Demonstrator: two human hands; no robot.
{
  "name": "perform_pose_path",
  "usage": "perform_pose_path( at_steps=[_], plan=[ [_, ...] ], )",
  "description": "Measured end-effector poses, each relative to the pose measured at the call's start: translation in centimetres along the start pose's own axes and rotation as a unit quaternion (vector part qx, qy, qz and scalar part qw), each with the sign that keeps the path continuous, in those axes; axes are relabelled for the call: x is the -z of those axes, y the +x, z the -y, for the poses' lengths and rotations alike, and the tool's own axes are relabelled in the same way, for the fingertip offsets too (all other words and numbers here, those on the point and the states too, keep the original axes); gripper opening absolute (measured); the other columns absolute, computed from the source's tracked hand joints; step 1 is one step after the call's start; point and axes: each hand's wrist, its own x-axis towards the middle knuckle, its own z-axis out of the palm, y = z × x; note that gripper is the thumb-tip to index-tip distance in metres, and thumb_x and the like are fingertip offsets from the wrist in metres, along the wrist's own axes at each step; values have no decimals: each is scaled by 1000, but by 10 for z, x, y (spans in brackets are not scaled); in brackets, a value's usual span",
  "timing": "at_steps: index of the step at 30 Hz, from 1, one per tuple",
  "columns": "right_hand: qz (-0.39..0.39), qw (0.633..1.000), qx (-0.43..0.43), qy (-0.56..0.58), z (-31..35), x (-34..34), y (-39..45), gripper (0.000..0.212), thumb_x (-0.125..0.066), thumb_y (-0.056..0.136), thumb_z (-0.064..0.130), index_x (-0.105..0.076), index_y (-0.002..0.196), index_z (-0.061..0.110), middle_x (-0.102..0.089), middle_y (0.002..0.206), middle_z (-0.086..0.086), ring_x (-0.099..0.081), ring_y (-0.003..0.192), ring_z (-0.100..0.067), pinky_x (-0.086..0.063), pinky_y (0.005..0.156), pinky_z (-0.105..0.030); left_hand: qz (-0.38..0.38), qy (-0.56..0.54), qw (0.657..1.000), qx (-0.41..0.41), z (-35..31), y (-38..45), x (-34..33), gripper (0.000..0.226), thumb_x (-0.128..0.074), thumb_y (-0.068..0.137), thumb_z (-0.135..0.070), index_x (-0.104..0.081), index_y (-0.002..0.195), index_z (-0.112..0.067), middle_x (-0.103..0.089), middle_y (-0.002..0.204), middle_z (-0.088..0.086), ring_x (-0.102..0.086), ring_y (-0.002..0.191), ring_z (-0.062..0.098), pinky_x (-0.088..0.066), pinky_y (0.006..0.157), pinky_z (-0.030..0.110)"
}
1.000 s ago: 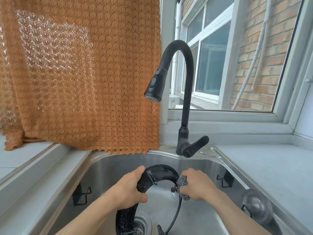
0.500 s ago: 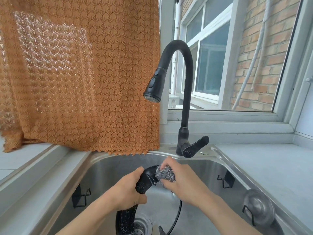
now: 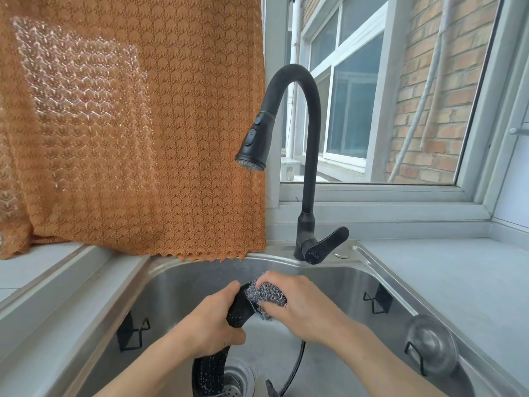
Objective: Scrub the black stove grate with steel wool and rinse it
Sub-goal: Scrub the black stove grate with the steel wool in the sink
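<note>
Inside the stainless steel sink (image 3: 177, 285), above the drain, the left hand (image 3: 209, 322) grips the curved black stove grate (image 3: 210, 371). The right hand (image 3: 297, 308) clutches grey steel wool (image 3: 269, 293) against the grate's top edge, just beside the left fingers, well below the black gooseneck faucet (image 3: 310, 156).

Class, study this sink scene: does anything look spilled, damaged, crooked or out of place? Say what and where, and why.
Nothing stands out. The left hand grips the black grate over the sink while the right hand presses steel wool on it. The faucet stands upright with no water running.
</note>
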Motion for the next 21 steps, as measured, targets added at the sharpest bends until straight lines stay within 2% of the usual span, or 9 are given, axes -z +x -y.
perform_pose_path(
  at_steps=[2, 5, 8, 9, 11, 13, 15, 18, 21],
  plan=[
    [23, 1000, 5, 8, 0, 2, 0, 22, -63, 95, 31, -58, 115, 37, -74, 89, 8, -65, 79, -9, -54, 82, -35, 0, -1, 1000, 10, 3, -1, 3, 55, -77, 75, -17, -46, 120, -16, -62, 101, 5, -53, 81, 17, -50, 76, 34],
    [29, 999, -5, 11, -1, 6, -1, 22, -65, 88, 29, -64, 110, 34, -70, 80, 12, -60, 69, -6, -53, 75, -33, 3, -17, 1000, 3, 5, -1, 5, 49, -77, 74, -18, -49, 113, -21, -59, 94, 0, -53, 77, 15, -48, 72, 32],
    [-17, 999, -21, 25, -2, 6, -2, 26, -62, 84, 35, -63, 109, 37, -72, 79, 9, -61, 66, -7, -53, 72, -33, -3, -8, 1000, 7, 0, -2, 4, 49, -77, 77, -15, -41, 96, -42, -62, 112, 3, -62, 101, 23, -52, 93, 38],
    [-35, 999, -22, 27, -3, 5, -2, 27, -62, 85, 37, -61, 111, 38, -72, 79, 7, -60, 66, -8, -53, 71, -34, -6, -6, 1000, 6, -1, -3, 3, 51, -77, 77, -14, -37, 92, -43, -61, 113, 2, -61, 102, 23, -51, 95, 38],
    [-44, 998, -16, 34, -1, 2, -1, 26, -63, 88, 35, -60, 114, 38, -71, 81, 7, -58, 66, -7, -52, 73, -33, -5, -4, 1000, -9, -1, -1, 1, 44, -76, 75, -15, -43, 95, -36, -58, 96, -5, -55, 83, 15, -50, 79, 33],
    [-30, 998, -9, 45, 3, 0, -1, 26, -63, 89, 29, -62, 113, 37, -71, 82, 9, -59, 68, -4, -52, 75, -31, 1, 3, 1000, -16, -2, -1, 2, 41, -76, 75, -14, -46, 100, -26, -53, 83, -9, -49, 70, 10, -42, 65, 28],
    [-3, 999, -11, 51, 6, 2, -1, 25, -63, 88, 25, -63, 110, 36, -73, 80, 10, -57, 64, -3, -51, 71, -29, 2, 12, 1000, -14, 0, -2, 4, 42, -76, 76, -15, -44, 102, -26, -52, 83, -9, -48, 70, 10, -41, 64, 27],
    [50, 998, -19, 27, 7, 8, -3, 24, -63, 83, 26, -67, 105, 33, -67, 67, 18, -50, 54, -3, -46, 60, -29, 6, 10, 1000, 9, 1, -3, 7, 49, -76, 80, -15, -43, 114, -22, -56, 95, -5, -54, 81, 15, -46, 71, 28],
    [63, 997, -34, -9, 8, 10, -8, 29, -63, 76, 31, -65, 104, 34, -61, 60, 24, -48, 52, -1, -44, 60, -28, 3, 9, 1000, 26, 4, -1, 8, 44, -76, 79, -15, -44, 109, -25, -51, 87, -6, -49, 72, 13, -41, 63, 27]
  ],
)
